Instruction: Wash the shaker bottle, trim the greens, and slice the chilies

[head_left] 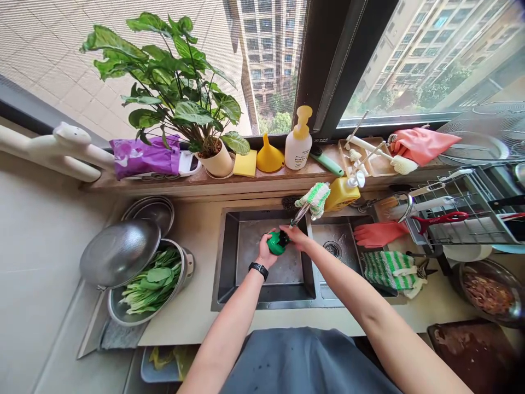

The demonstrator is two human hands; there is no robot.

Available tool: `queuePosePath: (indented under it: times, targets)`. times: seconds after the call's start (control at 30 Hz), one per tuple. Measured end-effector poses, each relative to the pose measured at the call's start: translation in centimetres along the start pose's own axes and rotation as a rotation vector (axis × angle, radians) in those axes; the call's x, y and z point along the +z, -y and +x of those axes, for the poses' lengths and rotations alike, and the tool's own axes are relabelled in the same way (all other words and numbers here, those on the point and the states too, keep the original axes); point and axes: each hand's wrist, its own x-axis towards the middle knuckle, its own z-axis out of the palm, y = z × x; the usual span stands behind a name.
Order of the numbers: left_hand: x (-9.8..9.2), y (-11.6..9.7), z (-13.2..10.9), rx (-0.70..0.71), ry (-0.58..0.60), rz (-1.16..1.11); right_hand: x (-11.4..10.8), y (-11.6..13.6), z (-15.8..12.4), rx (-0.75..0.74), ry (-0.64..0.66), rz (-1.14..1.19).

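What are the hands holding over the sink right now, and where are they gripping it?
Both hold a green pepper: left hand cups its left side, right hand grips its right end, beneath the faucet.

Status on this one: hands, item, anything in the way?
Left hand cupping green object over sink basin. Right hand gripping it too, beneath faucet. Nothing blocking.

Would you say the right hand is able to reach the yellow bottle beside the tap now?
Probably yes: the yellow bottle stands uncovered just beyond the right hand, though that hand and the left hand both hold a green object.
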Motion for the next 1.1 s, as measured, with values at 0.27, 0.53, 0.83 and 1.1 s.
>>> queuePosePath:
  times: [0.27,0.53,0.83,1.1]
  targets:
    - [1.0,1.5,1.9,0.019,-0.051,0.190,-1.4,-0.2,0.3,-0.281,-0.204,-0.457]
    - [1.7,2.5,2.8,0.137,-0.139,0.083,-2.0,-0.7,-0.7,-0.525,-0.254,-0.496]
    - [1.8,1.6,3.0,0.096,-0.198,-0.023,-1.4,-0.7,-4.5,-0.661,-0.127,-0.614]
    - [2.7,1.3,2.1,0.131,-0.050,-0.087,-2.5,-1.2,-7.1,-0.515,-0.174,-0.432]
